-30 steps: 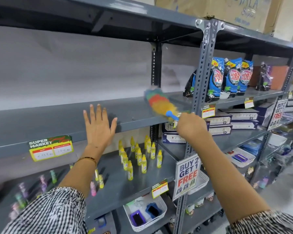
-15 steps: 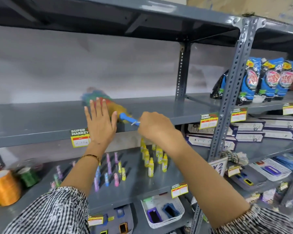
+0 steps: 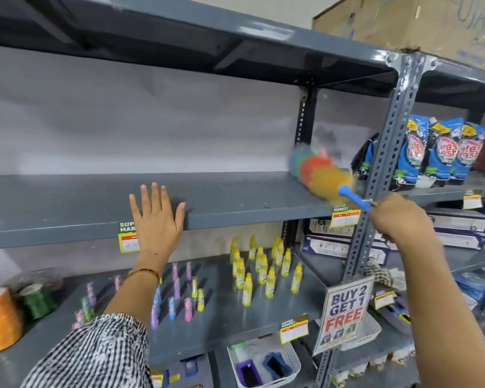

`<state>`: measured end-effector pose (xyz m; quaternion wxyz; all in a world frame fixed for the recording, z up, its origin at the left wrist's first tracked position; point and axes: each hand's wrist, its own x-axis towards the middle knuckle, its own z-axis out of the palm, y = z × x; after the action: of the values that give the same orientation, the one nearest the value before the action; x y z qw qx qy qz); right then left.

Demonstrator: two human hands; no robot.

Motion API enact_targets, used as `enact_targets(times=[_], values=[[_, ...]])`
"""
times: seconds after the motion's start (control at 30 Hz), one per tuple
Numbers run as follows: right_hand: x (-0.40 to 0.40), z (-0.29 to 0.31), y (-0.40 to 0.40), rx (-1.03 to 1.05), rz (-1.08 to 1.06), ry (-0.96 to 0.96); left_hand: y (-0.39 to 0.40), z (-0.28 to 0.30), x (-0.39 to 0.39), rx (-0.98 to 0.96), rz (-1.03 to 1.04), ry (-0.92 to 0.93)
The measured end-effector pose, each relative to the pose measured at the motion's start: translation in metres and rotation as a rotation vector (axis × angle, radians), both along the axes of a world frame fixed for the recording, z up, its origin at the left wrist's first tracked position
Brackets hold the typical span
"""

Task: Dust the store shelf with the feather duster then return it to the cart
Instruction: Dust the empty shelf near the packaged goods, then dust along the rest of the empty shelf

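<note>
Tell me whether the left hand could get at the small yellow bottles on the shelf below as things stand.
Probably yes. The left hand rests flat and empty on the edge of the grey metal shelf, and the yellow bottles stand in the open on the shelf below, with nothing between them.

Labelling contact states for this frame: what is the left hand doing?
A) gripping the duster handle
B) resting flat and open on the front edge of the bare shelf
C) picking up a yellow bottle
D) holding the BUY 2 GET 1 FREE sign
B: the left hand lies palm-down with fingers spread on the front edge of the grey shelf, while the right hand holds the feather duster by its blue handle.
</note>
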<state>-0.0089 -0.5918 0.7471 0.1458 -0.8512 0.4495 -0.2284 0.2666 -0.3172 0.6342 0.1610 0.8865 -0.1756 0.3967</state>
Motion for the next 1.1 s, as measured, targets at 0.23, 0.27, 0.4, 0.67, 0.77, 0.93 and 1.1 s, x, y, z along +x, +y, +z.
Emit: enact_targets(times=[0.23,0.27,0.4,0.67,0.77,0.93,1.1], values=[[0.024,-0.014,0.018,0.007,0.026,0.121,0.002,0.000,-0.001,0.011,0.008,-0.007],[0.029,-0.016,0.027,-0.010,0.056,0.123,0.001,0.000,-0.001,0.010,0.009,-0.007],[0.048,-0.025,0.068,-0.099,0.223,0.143,0.001,0.000,-0.003,0.016,0.018,0.009],[0.067,-0.019,0.153,-0.213,0.575,0.204,0.009,-0.003,-0.009,-0.055,-0.019,0.011],[0.075,-0.019,0.178,-0.211,0.704,0.213,0.019,-0.007,-0.012,-0.091,-0.029,-0.005],[0.103,-0.020,0.196,-0.234,0.869,0.213,0.044,-0.009,-0.010,-0.154,0.015,-0.024],[0.125,-0.016,0.153,-0.172,0.888,0.030,0.057,-0.008,-0.008,-0.162,0.030,-0.025]])
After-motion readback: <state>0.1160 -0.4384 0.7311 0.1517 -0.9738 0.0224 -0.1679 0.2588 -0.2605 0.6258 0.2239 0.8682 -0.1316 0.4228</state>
